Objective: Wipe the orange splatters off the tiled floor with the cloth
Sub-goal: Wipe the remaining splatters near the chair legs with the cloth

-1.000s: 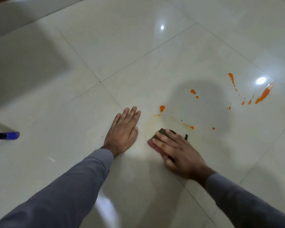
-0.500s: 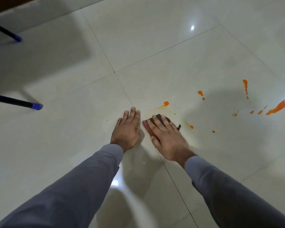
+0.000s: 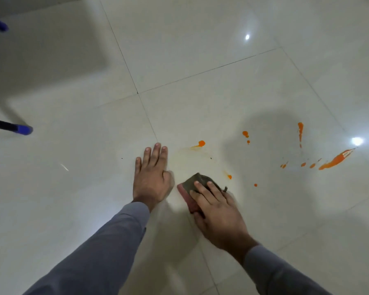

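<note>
Reddish cloth (image 3: 189, 193) angles up-left under right hand (image 3: 217, 216).

Cloth pulled back from the hand beside it

The right hand (image 3: 218, 211) has drawn the cloth (image 3: 197, 187) toward the person and to the right since half a second ago, so a gap of bare tiled floor (image 3: 200, 99) now shows between it and the left hand (image 3: 152, 177) (the two were almost touching then). Where the cloth lay, a faint yellowish smear (image 3: 185, 155) shows below the nearest orange splatter (image 3: 201, 143).
</note>
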